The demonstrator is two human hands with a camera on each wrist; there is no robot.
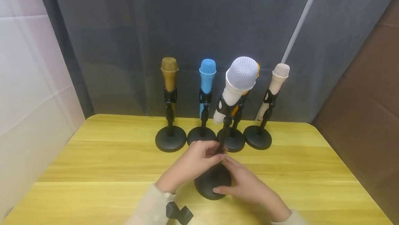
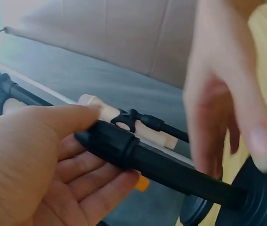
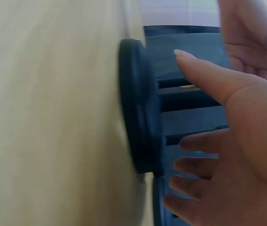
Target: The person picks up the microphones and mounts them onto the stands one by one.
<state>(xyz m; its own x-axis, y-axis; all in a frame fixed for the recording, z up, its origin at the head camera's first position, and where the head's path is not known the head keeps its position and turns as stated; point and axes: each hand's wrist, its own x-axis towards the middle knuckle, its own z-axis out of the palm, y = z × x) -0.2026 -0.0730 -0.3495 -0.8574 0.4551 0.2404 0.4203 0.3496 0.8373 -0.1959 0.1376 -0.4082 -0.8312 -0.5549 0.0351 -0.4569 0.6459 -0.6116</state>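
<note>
A white microphone (image 1: pixel 241 76) with a pale mesh head sits tilted in the clip of a black desk stand. My left hand (image 1: pixel 190 161) holds this stand's pole (image 2: pixel 180 176) at its thick collar (image 2: pixel 110 143), thumb on one side and fingers curled under the other. Beside the pole, my right hand (image 1: pixel 247 183) hovers low with its fingers spread and relaxed. Its thumb overlaps the round black base (image 1: pixel 210 185) in the head view. From the right wrist, the base (image 3: pixel 138 108) appears edge-on, close at the wooden table (image 3: pixel 53 117), with the right fingers apart from it.
Behind stands a row of similar stands bearing a gold microphone (image 1: pixel 169 74), a blue one (image 1: pixel 207 76), an orange one (image 1: pixel 236 110) mostly hidden by the white one, and a beige one (image 1: pixel 278 77). A dark grey curtain (image 1: pixel 187 17) hangs behind the table's far edge.
</note>
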